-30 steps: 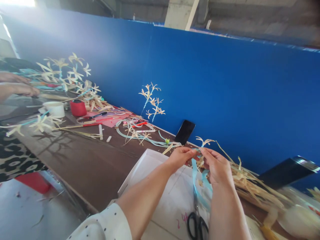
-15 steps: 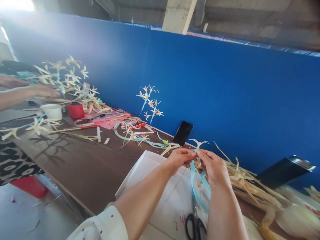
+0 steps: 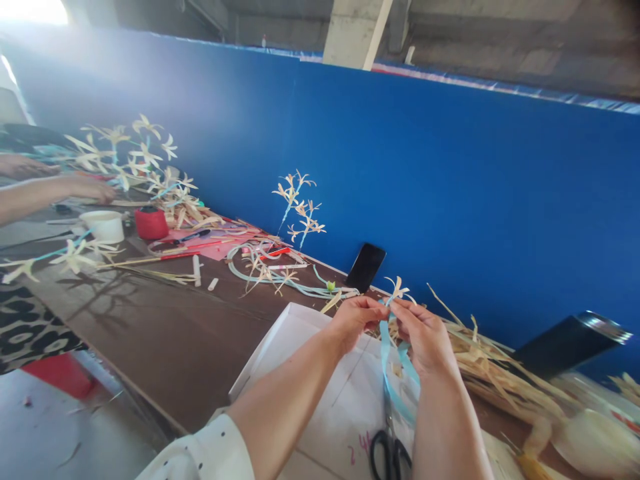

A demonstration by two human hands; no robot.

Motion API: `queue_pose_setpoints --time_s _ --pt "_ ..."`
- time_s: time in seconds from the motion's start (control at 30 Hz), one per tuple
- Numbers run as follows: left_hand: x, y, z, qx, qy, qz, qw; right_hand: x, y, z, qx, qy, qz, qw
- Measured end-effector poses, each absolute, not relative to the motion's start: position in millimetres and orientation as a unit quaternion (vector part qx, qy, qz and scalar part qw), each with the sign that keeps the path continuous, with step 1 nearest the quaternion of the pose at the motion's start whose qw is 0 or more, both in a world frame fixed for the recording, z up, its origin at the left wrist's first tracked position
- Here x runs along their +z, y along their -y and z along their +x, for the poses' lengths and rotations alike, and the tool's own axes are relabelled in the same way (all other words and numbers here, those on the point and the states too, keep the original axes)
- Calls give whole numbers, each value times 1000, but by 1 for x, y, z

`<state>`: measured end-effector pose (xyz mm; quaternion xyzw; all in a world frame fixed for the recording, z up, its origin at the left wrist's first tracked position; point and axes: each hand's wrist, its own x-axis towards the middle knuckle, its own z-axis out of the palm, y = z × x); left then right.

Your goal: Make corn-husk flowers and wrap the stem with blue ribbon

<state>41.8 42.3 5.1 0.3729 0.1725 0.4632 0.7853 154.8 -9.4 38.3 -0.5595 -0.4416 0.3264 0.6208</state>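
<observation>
My left hand (image 3: 358, 319) and my right hand (image 3: 424, 335) meet above a white box lid (image 3: 300, 340), both pinched on a small straw flower (image 3: 399, 289) whose stem is bound with light blue ribbon (image 3: 395, 373). The ribbon loops down under my right hand. Black-handled scissors (image 3: 391, 448) lie on the lid below my wrists. A heap of dry straw strips (image 3: 490, 367) lies just right of my right hand.
A black phone (image 3: 367, 267) leans on the blue wall (image 3: 450, 193). Finished straw flower sprays (image 3: 299, 207) stand further left, with a red spool (image 3: 151, 222), a white cup (image 3: 104, 226) and another person's hands (image 3: 75, 188). The brown table edge (image 3: 135, 393) runs diagonally.
The straw flower's petals have turned and closed up a little between my fingers. The other person's hand at far left has shifted slightly toward the flowers.
</observation>
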Motion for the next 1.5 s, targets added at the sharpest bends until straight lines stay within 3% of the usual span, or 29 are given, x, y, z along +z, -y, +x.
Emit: queue_pose_setpoints --time_s 0.77,1.1,1.3,1.5 --pt "5 -38 48 535 -214 368 730 30 5 155 278 473 -557 624" --pt "9 -33 52 543 -299 327 713 42 5 134 126 481 -664 558" --pt "6 -31 54 547 -305 353 695 37 4 137 159 456 -646 591" --pt "8 -29 49 512 -215 420 718 37 7 145 203 425 -603 644"
